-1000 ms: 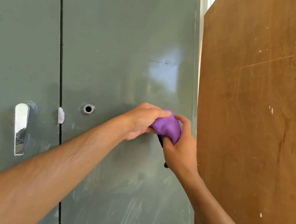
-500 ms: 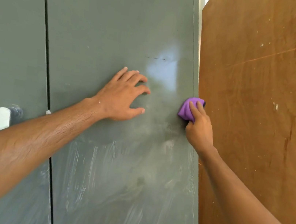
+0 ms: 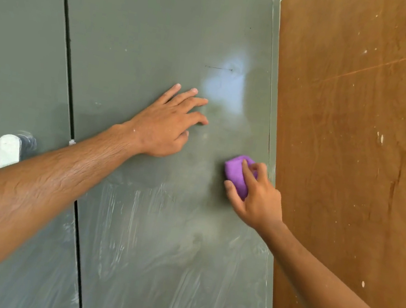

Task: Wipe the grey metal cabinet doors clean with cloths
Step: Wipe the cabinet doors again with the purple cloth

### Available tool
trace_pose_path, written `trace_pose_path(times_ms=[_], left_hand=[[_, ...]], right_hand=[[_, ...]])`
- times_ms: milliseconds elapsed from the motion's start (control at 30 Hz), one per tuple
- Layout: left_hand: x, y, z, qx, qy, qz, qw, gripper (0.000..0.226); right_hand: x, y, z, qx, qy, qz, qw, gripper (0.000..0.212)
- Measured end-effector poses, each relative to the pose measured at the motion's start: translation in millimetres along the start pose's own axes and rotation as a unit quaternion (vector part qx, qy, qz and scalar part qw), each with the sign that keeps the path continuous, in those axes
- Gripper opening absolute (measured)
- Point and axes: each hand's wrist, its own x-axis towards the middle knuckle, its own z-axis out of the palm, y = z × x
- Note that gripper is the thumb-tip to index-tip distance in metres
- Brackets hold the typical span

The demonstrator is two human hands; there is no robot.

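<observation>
Near the right door's (image 3: 178, 31) right edge, right hand (image 3: 255, 198) is pinching the bunched purple cloth (image 3: 236, 173) against the metal; left hand (image 3: 166, 127) is lying flat, fingers (image 3: 191, 99) spread, steadying. Whitish smears are lying below the cloth, likely the next stroke downward

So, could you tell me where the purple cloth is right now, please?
The purple cloth is gripped in the right hand against the right cabinet door, near its right edge beside the brown board.
</observation>
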Motion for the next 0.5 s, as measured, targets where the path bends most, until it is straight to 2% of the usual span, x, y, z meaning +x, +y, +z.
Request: trace_pose_path(times_ms=[33,133,167,233,300,333,400,467,500], left_hand=[[-4,-1,-3,-0.004,0.0,0.006,1.0,0.048],[-20,-8,-13,-0.001,0.008,0.012,1.0,0.042],[-26,-10,-17,0.006,0.007,0.01,1.0,0.041],[-39,-15,-27,0.028,-0.001,-0.001,1.0,0.041],[-60,-15,-40,0.053,-0.016,-0.017,0.998,0.044],[-74,-14,-46,0.062,-0.021,-0.024,0.998,0.044],[-108,-12,-53,0.077,-0.01,-0.044,0.996,0.044],[-131,-11,-56,0.097,0.003,-0.058,0.994,0.041],[-138,-13,-56,0.109,0.002,-0.071,0.992,0.039]], right_hand=[[-1,9,-3,-0.004,0.006,0.007,1.0,0.051],[44,20,-9,0.0,0.024,0.115,0.993,0.042],[55,10,-8,0.012,0.03,0.107,0.994,0.041],[45,-28,6,0.044,0.054,0.011,0.998,0.044],[7,-52,23,0.049,0.033,-0.11,0.992,0.049],[-6,-51,27,0.043,0.018,-0.135,0.99,0.05],[4,-40,26,0.044,0.044,-0.095,0.994,0.051],[38,-45,17,0.049,0.105,0.032,0.993,0.052],[52,-61,11,0.051,0.115,0.067,0.99,0.053]])
